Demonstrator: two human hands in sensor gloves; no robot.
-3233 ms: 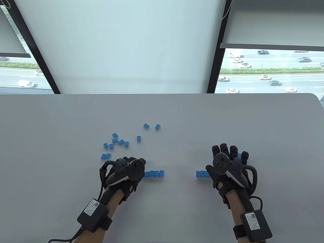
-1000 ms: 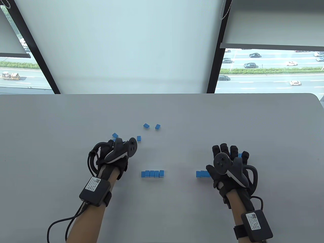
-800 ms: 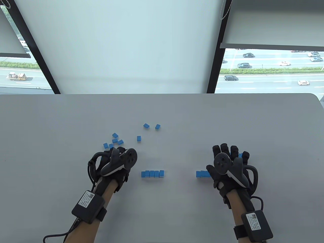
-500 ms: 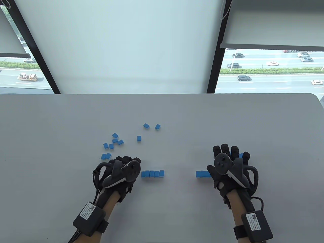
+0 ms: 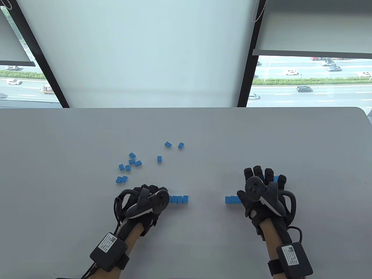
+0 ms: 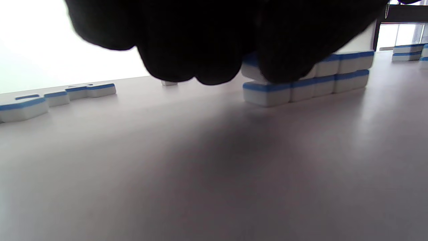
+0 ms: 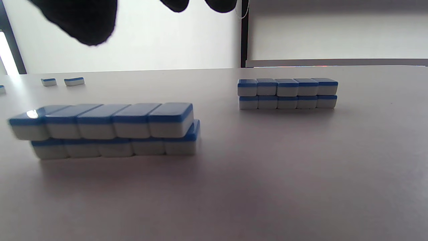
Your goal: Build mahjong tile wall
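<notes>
At the two-tier tile wall's (image 5: 178, 199) left end, the left hand (image 5: 145, 200) apparently pinches a tile (image 6: 251, 66).

Our left hand (image 5: 146, 200) sits lower centre-left of the table view, fingers curled down, forearm angling in from the bottom edge. Our right hand (image 5: 263, 190) lies lower right, palm down, fingers straight and spread, forearm coming up from the bottom edge.

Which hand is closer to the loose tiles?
Left. The left hand sits just below the loose tiles, at the end of a short wall. The right hand is far off to their right.
</notes>
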